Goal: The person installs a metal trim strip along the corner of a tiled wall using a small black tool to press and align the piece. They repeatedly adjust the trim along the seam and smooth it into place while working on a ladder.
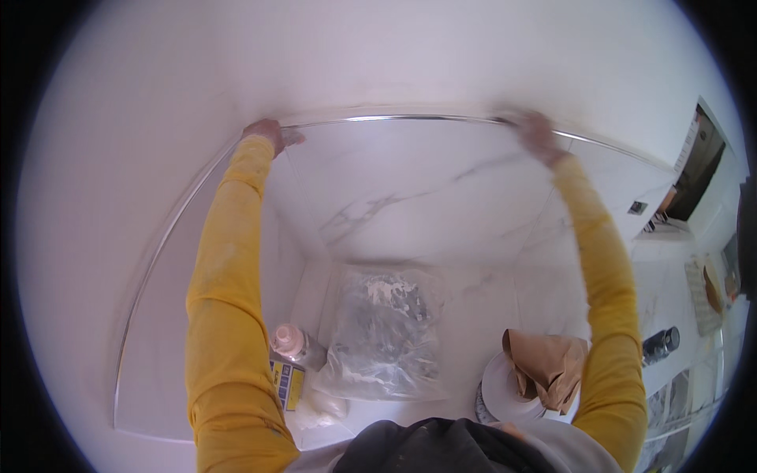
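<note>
My left hand (264, 132) is up at the far left corner of the marble-look wall panels, against the shiny metal trim (406, 117) along their top edge. Its fingers look curled, with a pale, clear-looking scrap (293, 137) poking out beside them; what exactly they hold is hard to see. Farther right, my right hand (540, 140) reaches the same trim and is smeared by motion. A small dark shape shows at its fingertips, too blurred to name. Both arms are stretched out in yellow sleeves.
Below the wall, a clear plastic bag (382, 339) with white smears lies on a pale surface. A pink-topped bottle (290, 340) and a yellow box (295, 389) stand left. Brown paper (552, 366) rests on a white roll (501, 390). A black bottle (661, 345) is farther right.
</note>
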Demonstrator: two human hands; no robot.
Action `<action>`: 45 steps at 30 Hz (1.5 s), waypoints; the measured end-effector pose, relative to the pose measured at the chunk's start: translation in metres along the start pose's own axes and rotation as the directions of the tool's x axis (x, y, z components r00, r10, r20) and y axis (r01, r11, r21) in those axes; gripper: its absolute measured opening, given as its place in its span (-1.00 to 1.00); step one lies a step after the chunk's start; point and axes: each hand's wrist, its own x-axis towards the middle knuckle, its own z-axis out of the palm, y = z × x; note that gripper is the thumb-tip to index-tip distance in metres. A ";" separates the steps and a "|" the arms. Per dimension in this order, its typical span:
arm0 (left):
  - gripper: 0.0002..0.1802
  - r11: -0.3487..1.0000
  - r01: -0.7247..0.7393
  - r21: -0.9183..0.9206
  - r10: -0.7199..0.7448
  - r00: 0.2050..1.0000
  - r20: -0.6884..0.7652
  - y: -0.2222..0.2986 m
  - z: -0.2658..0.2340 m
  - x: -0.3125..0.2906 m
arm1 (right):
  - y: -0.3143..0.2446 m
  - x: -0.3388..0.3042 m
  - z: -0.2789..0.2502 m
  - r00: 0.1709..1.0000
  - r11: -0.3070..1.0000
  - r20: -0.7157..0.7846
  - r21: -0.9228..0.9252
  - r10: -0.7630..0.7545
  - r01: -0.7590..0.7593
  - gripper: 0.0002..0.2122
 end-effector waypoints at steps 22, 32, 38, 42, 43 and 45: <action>-0.11 0.984 0.099 0.150 -0.110 0.992 0.069 0.026 -0.022 0.004 | -0.047 0.055 -0.038 0.922 0.971 -0.367 0.148 -0.121 0.186 -0.70; 0.00 0.987 0.029 0.159 -0.044 0.995 0.090 0.009 0.015 0.057 | -0.037 -0.123 0.053 0.680 0.833 0.684 0.518 -0.265 -0.196 -0.71; 0.10 0.961 0.028 0.274 -0.004 0.996 -0.090 -0.037 0.026 0.064 | -0.047 -0.258 0.151 0.209 0.926 0.958 0.249 -0.194 -0.285 -0.28; 0.14 0.962 0.012 0.273 0.003 0.998 -0.055 -0.050 0.028 0.070 | -0.078 -0.331 0.156 0.248 0.973 0.967 0.002 0.057 -0.232 -0.26; 0.15 0.975 0.013 0.223 0.004 0.997 -0.076 -0.043 0.026 0.063 | -0.079 -0.344 0.153 0.323 0.976 0.944 -0.002 0.074 -0.218 -0.26; 0.14 0.985 0.002 0.175 0.003 1.000 -0.024 -0.015 0.013 0.051 | -0.075 -0.368 0.155 0.351 0.966 0.928 -0.032 0.124 -0.258 -0.28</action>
